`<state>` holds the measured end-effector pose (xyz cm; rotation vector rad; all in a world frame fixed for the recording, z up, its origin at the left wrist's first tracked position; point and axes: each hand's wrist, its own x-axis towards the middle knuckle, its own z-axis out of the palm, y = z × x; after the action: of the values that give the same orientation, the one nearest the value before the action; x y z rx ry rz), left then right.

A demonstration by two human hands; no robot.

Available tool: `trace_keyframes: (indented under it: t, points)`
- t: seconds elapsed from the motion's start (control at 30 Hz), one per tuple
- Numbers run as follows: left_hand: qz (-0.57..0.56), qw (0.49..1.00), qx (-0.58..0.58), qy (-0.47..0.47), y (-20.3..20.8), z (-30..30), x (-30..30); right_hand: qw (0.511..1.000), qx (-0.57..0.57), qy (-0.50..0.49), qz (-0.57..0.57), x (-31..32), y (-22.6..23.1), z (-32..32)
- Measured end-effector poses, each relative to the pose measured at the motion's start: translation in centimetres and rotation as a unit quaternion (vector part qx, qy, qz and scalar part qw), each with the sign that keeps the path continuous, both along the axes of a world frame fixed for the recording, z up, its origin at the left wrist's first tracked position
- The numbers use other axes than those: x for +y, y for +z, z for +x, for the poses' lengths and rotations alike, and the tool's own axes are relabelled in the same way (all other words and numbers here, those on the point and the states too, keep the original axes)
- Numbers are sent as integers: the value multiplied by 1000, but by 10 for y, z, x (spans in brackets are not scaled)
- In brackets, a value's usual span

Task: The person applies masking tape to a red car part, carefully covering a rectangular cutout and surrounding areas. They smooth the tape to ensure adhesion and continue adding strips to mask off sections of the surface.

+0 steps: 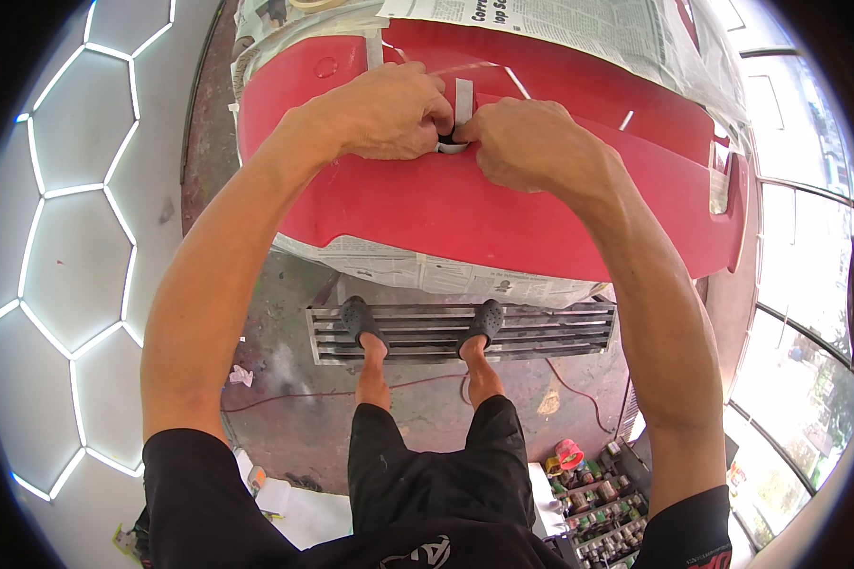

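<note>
Both my hands work at the middle of a red car body panel (pixel 427 204). My left hand (pixel 389 109) has its fingers curled and pinched at the left side of a small dark opening (pixel 449 137) with a whitish edge. From the right, my right hand (pixel 531 142) pinches at the same spot, its fingertips close to the left ones. What the fingers hold is too small and too covered to make out. A short pale strip of tape (pixel 464 99) stands up just above the opening, between the hands.
Newspaper masking (pixel 579 43) covers the car beyond the panel, and more newspaper (pixel 417 267) hangs below it. My feet, in dark clogs (pixel 359 318), stand on a slatted metal bench (pixel 413 334). A red hose (pixel 579 391) crosses the floor. Shelved cans (pixel 603 493) stand behind me, lower right.
</note>
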<state>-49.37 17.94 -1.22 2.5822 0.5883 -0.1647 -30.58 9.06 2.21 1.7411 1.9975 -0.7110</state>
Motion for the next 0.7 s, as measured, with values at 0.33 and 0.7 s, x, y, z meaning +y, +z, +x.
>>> trace_keyframes:
  t: [0.33, 0.7]
  points:
    - [-20, 998, 60, 5, 1, 6, -2, 1000, 1, -6, -28, 7, 3, -1]
    - [-11, 998, 63, -1, 5, 6, -6, 997, 50, -21, -54, 18, -3, 4]
